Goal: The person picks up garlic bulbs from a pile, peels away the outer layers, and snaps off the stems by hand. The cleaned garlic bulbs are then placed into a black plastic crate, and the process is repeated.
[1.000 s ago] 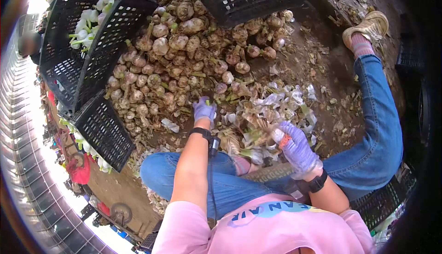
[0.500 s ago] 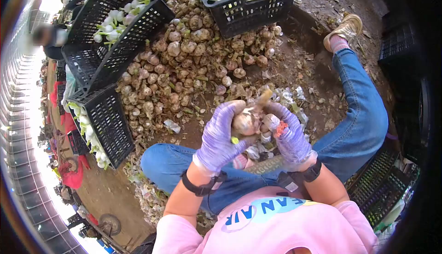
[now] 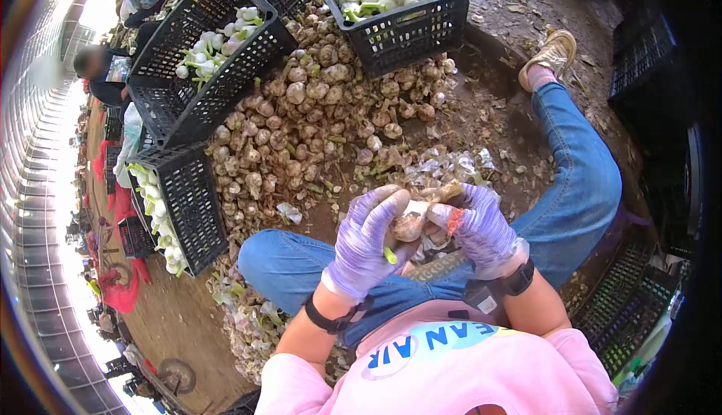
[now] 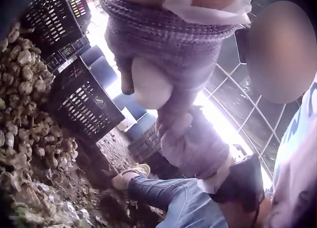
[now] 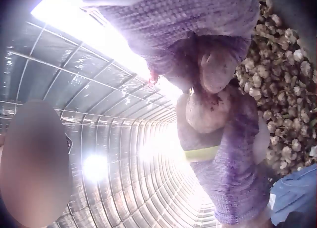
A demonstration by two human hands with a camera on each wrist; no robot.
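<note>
Both hands wear purple knit gloves and meet in front of the lap around a garlic bulb (image 3: 408,225). The left hand (image 3: 359,248) grips the bulb from its left side, fingers curled over the top. A short green stem (image 3: 389,255) pokes out below those fingers, and it also shows as a green strip (image 5: 202,154) in the right wrist view. The right hand (image 3: 483,228) pinches dry brown outer skin (image 3: 445,191) at the bulb's right side. An orange-red band (image 3: 455,221) wraps its thumb. White flesh shows on the bulb's upper part.
A heap of unpeeled garlic (image 3: 301,121) lies ahead, with loose skins (image 3: 451,165) nearer the knees. Black crates holding white bulbs stand at the back (image 3: 410,39), upper left (image 3: 218,76) and left (image 3: 184,212). The person's bent legs (image 3: 579,167) flank the work.
The left hand has come back from the heap with a garlic bulb and met the right hand. Since half a second ago, white flesh shows on the bulb as the right hand works its skin.
</note>
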